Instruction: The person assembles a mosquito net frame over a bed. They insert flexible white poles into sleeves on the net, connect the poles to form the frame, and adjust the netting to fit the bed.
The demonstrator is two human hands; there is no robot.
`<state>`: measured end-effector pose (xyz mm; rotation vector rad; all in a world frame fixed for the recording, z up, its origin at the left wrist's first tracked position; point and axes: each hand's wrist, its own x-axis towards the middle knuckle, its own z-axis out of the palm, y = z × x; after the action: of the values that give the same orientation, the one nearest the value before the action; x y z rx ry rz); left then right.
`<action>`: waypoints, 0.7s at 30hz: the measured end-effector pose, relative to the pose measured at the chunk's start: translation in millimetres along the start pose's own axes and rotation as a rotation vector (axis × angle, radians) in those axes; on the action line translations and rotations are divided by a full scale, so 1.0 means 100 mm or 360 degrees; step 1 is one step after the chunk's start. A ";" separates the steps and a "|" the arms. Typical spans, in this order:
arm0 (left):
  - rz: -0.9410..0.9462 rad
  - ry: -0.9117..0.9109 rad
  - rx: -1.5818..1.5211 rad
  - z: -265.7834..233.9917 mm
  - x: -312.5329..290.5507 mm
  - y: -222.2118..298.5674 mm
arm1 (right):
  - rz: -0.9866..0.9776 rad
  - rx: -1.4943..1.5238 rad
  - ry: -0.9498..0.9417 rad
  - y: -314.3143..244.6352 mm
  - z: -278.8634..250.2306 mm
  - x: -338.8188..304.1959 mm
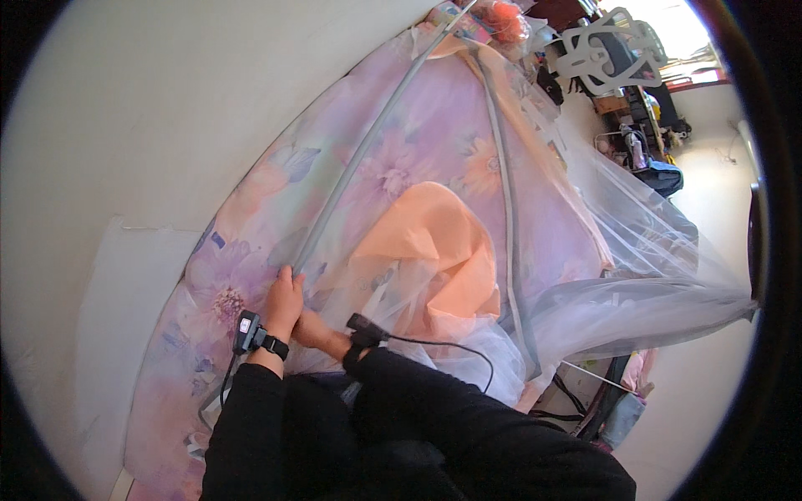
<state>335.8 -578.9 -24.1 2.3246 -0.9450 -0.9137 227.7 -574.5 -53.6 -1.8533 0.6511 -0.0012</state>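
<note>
Grey pole (pixel 361 154) is clasped at its near visible end by the left hand (pixel 285 301), its long axis slanting away rightward over floral bedding (pixel 443 125). Right hand (pixel 316 331) is held just behind; its grip cannot be told.

1 end of the grey pole (pixel 361 154) is cut off above, the right hand (pixel 316 331) partly hidden by the left hand (pixel 284 302).

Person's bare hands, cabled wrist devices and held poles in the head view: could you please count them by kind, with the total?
Hands (left hand, right hand): 2
Cabled wrist devices: 2
Held grey pole: 1
Total: 5
</note>
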 end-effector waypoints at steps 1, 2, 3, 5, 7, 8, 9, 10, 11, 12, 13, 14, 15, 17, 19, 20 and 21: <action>-0.0027 0.0002 0.0019 -0.03 0.03 -0.07 | 0.0162 0.0079 -0.0201 -0.01 -0.09 0.01; -0.0055 0.0000 0.0037 -0.05 0.06 -0.15 | 0.0316 0.0165 -0.0378 0.01 -0.21 0.01; -0.0035 0.0003 0.0058 -0.10 0.12 -0.24 | 0.0398 0.0201 -0.0189 0.02 -0.32 0.00; -0.0001 -0.0053 0.0113 -0.22 0.22 -0.40 | 0.0436 0.0532 0.0202 0.09 -0.59 -0.06; -0.0052 -0.0116 0.0202 -0.30 0.22 -0.46 | 0.0302 0.0411 0.0512 0.26 -1.02 -0.19; -0.0106 -0.0097 0.0249 -0.35 0.21 -0.46 | 0.0456 0.0760 0.0747 0.35 -1.21 -0.20; -0.0119 -0.0012 0.0269 -0.39 0.23 -0.42 | 0.0468 0.0489 0.0874 0.45 -1.49 -0.27; -0.0063 0.0068 0.0391 -0.41 0.22 -0.36 | 0.0388 0.0210 0.0999 0.57 -1.76 -0.40; 0.0019 0.0182 0.0497 -0.43 0.20 -0.27 | 0.0299 0.0001 0.1224 0.67 -2.01 -0.50; 0.0145 0.0341 0.0594 -0.45 0.20 -0.16 | 0.0575 0.0127 0.1340 0.77 -2.20 -0.58; 0.0214 0.0338 0.0631 -0.46 0.21 -0.04 | 0.0544 -0.0056 0.1451 0.83 -2.41 -0.68; 0.0329 0.0364 0.0657 -0.44 0.24 0.09 | 0.0612 -0.0223 0.1584 0.89 -2.58 -0.76; 0.0518 0.0436 0.0647 -0.38 0.28 0.24 | 0.0581 -0.0725 0.1600 0.94 -2.73 -0.82; 0.0641 0.0204 0.0673 -0.17 0.37 0.53 | 0.0568 -0.1446 0.1601 0.98 -2.98 -0.87; 0.0750 0.0062 0.0584 0.16 0.51 0.85 | 0.0460 -0.1087 0.1466 0.95 -3.16 -0.86; 0.0784 0.0019 0.0498 0.30 0.56 1.01 | 0.0415 -0.0750 0.1372 0.91 -3.20 -0.85; 0.0695 -0.0036 0.0425 0.44 0.63 1.15 | 0.0654 -0.0429 0.1091 0.87 -3.22 -0.87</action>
<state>288.6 -707.7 -7.1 2.1779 -1.5869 -0.6645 17.4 -837.5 21.0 -1.9349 1.5637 -0.3030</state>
